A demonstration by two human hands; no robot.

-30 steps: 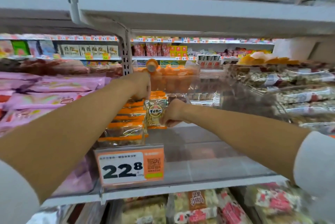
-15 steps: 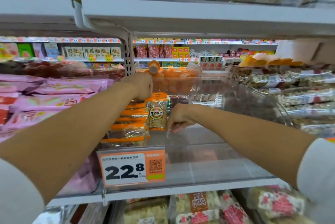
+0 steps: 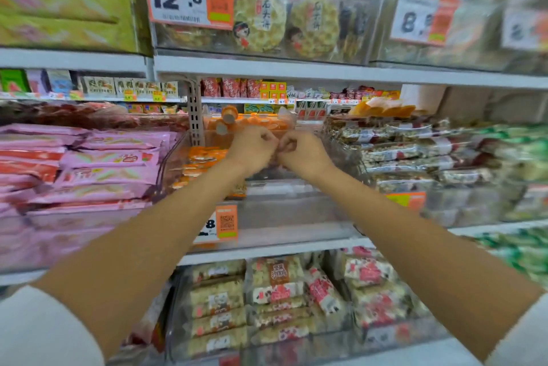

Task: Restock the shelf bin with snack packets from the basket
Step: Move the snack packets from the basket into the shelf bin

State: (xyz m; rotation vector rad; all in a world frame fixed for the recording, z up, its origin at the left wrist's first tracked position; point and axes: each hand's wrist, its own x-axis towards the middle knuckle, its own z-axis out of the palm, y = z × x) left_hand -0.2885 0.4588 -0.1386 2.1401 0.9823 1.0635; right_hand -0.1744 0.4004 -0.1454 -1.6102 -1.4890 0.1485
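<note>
Snack packets [image 3: 204, 159] in orange wrappers lie stacked along the left side of the clear shelf bin [image 3: 284, 211] on the middle shelf; the right part of the bin looks largely unfilled. The basket is out of view.

Both hands reach to the back of the bin, knuckles almost touching. The left hand [image 3: 252, 149] and the right hand [image 3: 304, 153] each have the fingers curled in. Something dark shows between them, but blur keeps me from telling whether they pinch a packet or hold nothing.

The likeliest trouble is the stack itself. The left forearm passes right over it, so a careless pull-back could drag the top packets forward or tip the pile into the open side. The same forearm crosses the price tag [image 3: 226, 222] on the bin's front wall, and a knock there could shift it. If a packet is being stood upright at the back with nothing beside it, it will probably flop flat once let go. Slippery wrappers would make any leaning row slide further.
</note>
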